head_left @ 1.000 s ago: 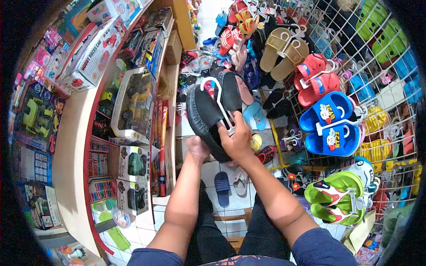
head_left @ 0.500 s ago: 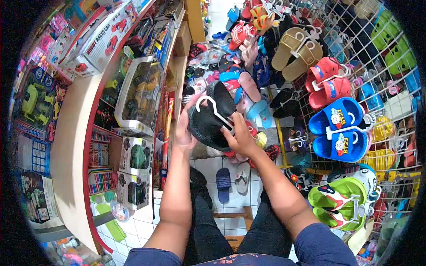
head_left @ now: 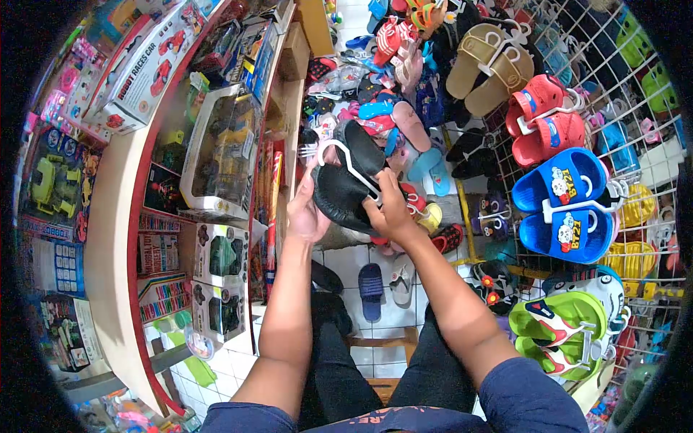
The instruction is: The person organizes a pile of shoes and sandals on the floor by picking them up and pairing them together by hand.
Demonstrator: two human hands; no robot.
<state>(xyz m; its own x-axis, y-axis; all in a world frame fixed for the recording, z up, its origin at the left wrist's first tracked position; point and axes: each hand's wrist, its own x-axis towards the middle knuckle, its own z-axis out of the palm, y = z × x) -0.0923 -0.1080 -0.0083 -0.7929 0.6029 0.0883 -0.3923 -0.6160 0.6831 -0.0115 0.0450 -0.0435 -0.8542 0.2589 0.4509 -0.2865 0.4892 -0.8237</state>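
Observation:
A pair of black slip-on shoes (head_left: pixel 339 193), joined by a white plastic hanger (head_left: pixel 348 164), is held up in front of my body. My left hand (head_left: pixel 307 211) cups the lower left side of the pair, its fingers partly hidden behind the black sole. My right hand (head_left: pixel 392 208) is closed around the right end, thumb and fingers pinching where the hanger meets the shoes. The hanger's hook points up and to the left.
Heaped footwear (head_left: pixel 375 108) covers the floor ahead. Right, a white wire rack (head_left: pixel 635 123) carries blue slides (head_left: pixel 567 206), red clogs (head_left: pixel 545 119) and green sandals (head_left: pixel 559 328). Left, a shelf (head_left: pixel 115 238) holds boxed toys. A navy slipper (head_left: pixel 370 291) lies on the tiles.
The view has shifted slightly, so the rack sits farther right. My left hand has slid a little lower along the black shoes; my right hand keeps its grip.

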